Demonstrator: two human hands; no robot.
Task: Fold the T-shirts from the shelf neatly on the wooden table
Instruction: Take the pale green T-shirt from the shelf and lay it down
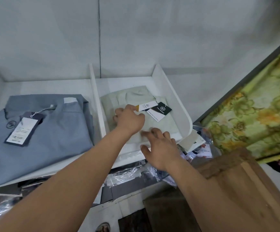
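Two bare forearms reach up from the bottom edge. At the lower right lies the wooden counter [236, 190], with the right forearm passing over its left corner. Below the shelf front, between the arms, sit crumpled plastic-wrapped packs [127, 174].

The right hand [161, 148] hovers at the near edge of the shelf's right compartment. Its grip is wide, with the fingers spread and relaxed and the fingertips at the near edge of the pale T-shirt [136, 94]; motion blur hides whether they press on the cloth. A little farther in, the left hand [130, 119] rests palm down on top of the same shirt, its knuckles bent over the left part of the fold and one finger pointing toward the hang tags [159, 111]. I cannot tell whether its grip has closed on the fabric or only lies on it.

The pale T-shirt lies folded in the right compartment of the white shelf [95, 97], collar toward the wall, with a white tag and a dark-and-white tag lying on its chest. In the left compartment, beyond the divider, a blue-grey T-shirt [52, 134] lies folded with its own paper tag [21, 131] on a string near the collar.

To the right, a green and yellow floral cloth [253, 114] hangs beside the shelf. Behind everything stands a plain pale wall [152, 39]
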